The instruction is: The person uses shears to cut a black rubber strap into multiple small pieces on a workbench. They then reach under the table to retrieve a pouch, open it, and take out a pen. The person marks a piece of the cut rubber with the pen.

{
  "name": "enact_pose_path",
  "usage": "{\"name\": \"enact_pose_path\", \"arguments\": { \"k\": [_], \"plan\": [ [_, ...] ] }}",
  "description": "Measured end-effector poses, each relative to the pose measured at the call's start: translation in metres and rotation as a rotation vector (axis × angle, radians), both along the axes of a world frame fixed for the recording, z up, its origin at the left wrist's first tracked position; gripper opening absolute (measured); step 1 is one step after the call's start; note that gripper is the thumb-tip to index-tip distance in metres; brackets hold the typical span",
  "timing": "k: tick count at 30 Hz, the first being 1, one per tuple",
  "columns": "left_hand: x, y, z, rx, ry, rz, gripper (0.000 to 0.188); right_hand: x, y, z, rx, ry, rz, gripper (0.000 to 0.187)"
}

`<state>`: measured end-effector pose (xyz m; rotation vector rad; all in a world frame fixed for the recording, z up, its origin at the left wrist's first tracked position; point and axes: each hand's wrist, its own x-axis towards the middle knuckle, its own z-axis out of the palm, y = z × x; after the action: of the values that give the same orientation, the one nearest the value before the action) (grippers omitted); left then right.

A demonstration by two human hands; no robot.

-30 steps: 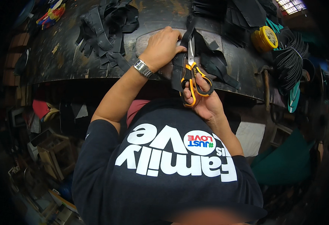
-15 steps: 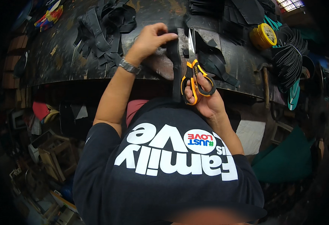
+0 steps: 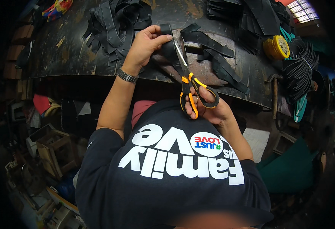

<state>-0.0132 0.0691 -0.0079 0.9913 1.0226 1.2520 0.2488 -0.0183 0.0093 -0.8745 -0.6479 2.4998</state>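
Observation:
My left hand (image 3: pixel 144 44) pinches the top end of a black rubber strip (image 3: pixel 170 49), holding it above the dark worn worktable (image 3: pixel 60 57). My right hand (image 3: pixel 206 108) grips orange-and-black scissors (image 3: pixel 189 86) by their handles. The steel blades point up and left and lie against the strip just below my left thumb. A metal watch (image 3: pixel 127 75) is on my left wrist.
A heap of cut black strips (image 3: pixel 116 23) lies at the back left, and more strips (image 3: pixel 221 57) lie to the right of the scissors. A yellow round tin (image 3: pixel 276 46) and stacked black sole pieces (image 3: pixel 299 68) stand at the right. A hammer (image 3: pixel 275 95) rests at the table's front edge.
My left hand lifted the strip off the table and drew it up and left. The scissors tilted from pointing straight up to leaning left onto the strip.

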Motion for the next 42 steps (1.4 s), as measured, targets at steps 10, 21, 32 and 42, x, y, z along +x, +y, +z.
{"name": "enact_pose_path", "arguments": {
  "k": [10, 21, 32, 42],
  "plan": [
    [0.007, -0.007, -0.001, 0.062, 0.038, 0.011, 0.013, -0.011, 0.002, 0.005, 0.042, -0.013, -0.059, 0.041],
    [-0.009, 0.011, 0.002, 0.030, 0.224, 0.119, 0.028, -0.007, -0.002, 0.007, 0.114, -0.126, -0.145, 0.036],
    [0.019, -0.028, 0.001, 0.318, 1.115, 0.098, 0.030, -0.003, -0.005, -0.005, -0.042, -0.202, -0.125, 0.034],
    [0.002, -0.028, -0.001, -0.074, -0.235, 0.038, 0.018, 0.005, -0.009, -0.003, 0.060, -0.079, -0.022, 0.040]
  ]
}}
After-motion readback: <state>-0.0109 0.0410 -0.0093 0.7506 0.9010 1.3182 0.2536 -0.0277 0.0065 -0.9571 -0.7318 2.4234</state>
